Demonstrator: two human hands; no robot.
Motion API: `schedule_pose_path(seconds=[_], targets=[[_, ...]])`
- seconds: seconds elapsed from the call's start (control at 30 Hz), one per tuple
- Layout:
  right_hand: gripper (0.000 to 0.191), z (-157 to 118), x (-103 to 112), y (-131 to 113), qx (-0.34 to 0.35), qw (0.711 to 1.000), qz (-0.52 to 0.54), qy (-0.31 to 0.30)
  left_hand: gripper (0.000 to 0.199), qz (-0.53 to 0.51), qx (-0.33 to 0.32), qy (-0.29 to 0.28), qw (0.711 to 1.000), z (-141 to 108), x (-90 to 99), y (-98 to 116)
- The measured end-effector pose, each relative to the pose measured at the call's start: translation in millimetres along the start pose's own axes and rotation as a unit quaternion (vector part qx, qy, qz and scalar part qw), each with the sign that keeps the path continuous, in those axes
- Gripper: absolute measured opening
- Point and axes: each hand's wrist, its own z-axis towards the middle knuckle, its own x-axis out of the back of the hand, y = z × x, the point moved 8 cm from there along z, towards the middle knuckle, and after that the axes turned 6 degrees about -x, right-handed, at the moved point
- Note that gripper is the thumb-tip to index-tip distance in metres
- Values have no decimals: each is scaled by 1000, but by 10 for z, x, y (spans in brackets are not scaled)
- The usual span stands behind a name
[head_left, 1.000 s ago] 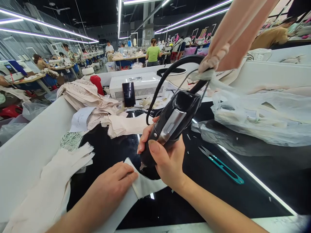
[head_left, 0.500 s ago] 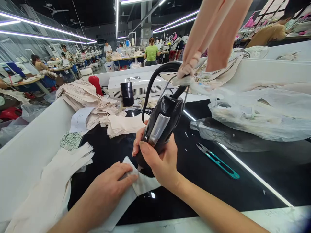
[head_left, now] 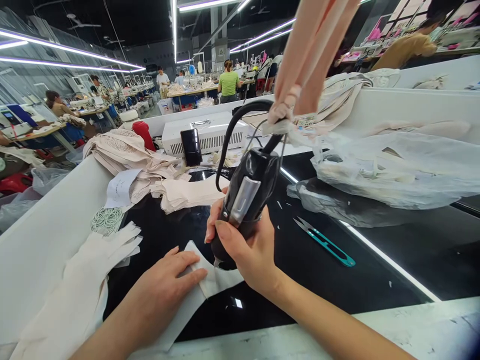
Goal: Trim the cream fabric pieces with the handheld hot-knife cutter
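Observation:
My right hand (head_left: 251,250) is wrapped round a black handheld tool (head_left: 249,185) with a silver plate on its side. The tool hangs from tied pink cloth strips (head_left: 307,60), and a black cable loops from its top. Its lower tip is over a pale fabric piece (head_left: 221,281) on the glossy black tabletop (head_left: 277,295). My left hand (head_left: 168,280) lies on the fabric just left of the tip, with its fingers apart, pressing the piece flat.
Teal thread snips (head_left: 326,242) lie on the right, below a clear plastic bag (head_left: 393,170). Pale fabric stacks (head_left: 75,290) and green elastic loops (head_left: 107,220) are on the left. A phone (head_left: 191,147) leans against a white box (head_left: 221,130).
The view has shifted, moving the snips and bag leftward in the picture. The tool's tip now shows more clearly, a little apart from my left fingers. Both hands keep their poses.

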Motion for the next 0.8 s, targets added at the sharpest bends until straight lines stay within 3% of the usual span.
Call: schedule_pose_path(seconds=[0.1, 0.2, 0.4, 0.8], targets=[[29, -15, 78, -110, 15, 1000, 18, 3, 49, 41, -14, 41, 998, 49, 85, 58], [30, -55, 168, -196, 21, 999, 29, -3, 35, 15, -24, 72, 997, 169, 144, 165], [31, -151, 322, -225, 10, 1000, 14, 10, 24, -53, 8, 63, 997, 343, 31, 271], [30, -134, 266, -231, 12, 1000, 1, 17, 29, -48, 8, 61, 997, 202, -18, 325]])
